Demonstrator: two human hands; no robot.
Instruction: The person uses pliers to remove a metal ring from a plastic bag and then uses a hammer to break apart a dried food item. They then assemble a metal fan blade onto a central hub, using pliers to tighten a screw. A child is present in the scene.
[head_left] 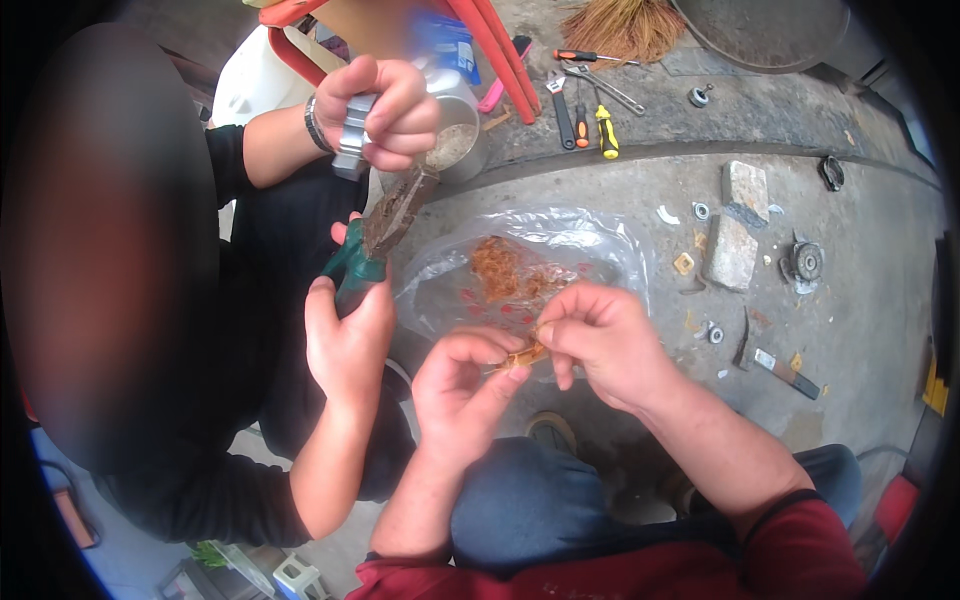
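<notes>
Just by the near side of the clear plastic bag (572,222), a slender orange-brown piece (525,356) is pinched by the left hand (455,395) and right hand (612,345), its long axis slanted bagward toward the right.

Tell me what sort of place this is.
Probably a makeshift workshop or repair corner: a yellow-handled screwdriver and a black-handled adjustable wrench lie about, and a hammer rests on the concrete floor.

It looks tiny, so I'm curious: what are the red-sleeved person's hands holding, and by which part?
A small orange-brown piece, kind unclear. The left hand pinches its left end, the right hand its right end.
</notes>
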